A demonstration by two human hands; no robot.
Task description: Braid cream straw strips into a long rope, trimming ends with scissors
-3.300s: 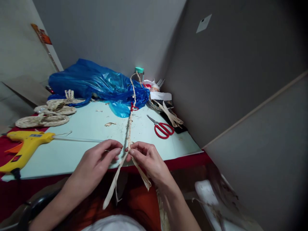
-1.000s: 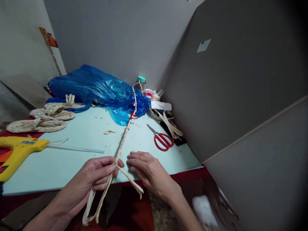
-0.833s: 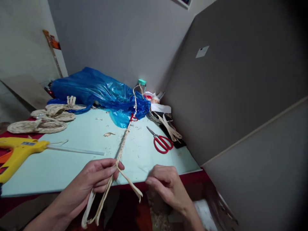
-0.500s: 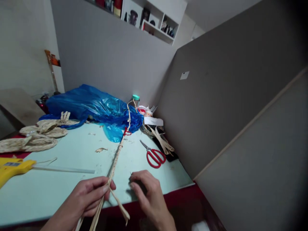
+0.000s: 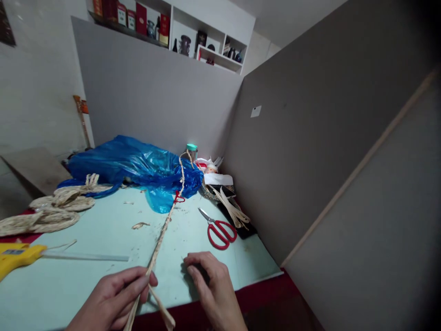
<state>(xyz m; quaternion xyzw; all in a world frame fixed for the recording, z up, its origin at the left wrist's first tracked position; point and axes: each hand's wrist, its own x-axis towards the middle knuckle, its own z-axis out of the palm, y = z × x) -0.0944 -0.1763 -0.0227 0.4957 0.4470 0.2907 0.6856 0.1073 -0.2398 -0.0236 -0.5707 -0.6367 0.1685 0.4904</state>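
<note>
A braided cord of pale, straw-like strands (image 5: pixel 159 241) runs from the back of the table toward me, with a red tie (image 5: pixel 178 197) looped around it farther up. My left hand (image 5: pixel 119 296) is shut on its near end, thumb against fingers, and loose flat strands hang below the grip. Resting low over the table to the right, my right hand (image 5: pixel 212 285) has its fingers curled, with thumb and forefinger slightly apart. I see nothing held in it. Nearest to it lie red-handled scissors (image 5: pixel 220 234), blades pointing away to the left.
A yellow glue gun (image 5: pixel 20 257) with a clear stick lies at left. Behind it are coiled straw bundles (image 5: pixel 41 220). A blue plastic bag (image 5: pixel 131 158) and a green-lidded jar (image 5: pixel 192 151) stand at the back. A basket (image 5: pixel 210 195) sits beside the grey partition (image 5: pixel 310 138).
The view has tilted up slightly, so the scene sits lower in the picture. My left hand still grips the cord, and my right hand keeps much the same curled pose.
</note>
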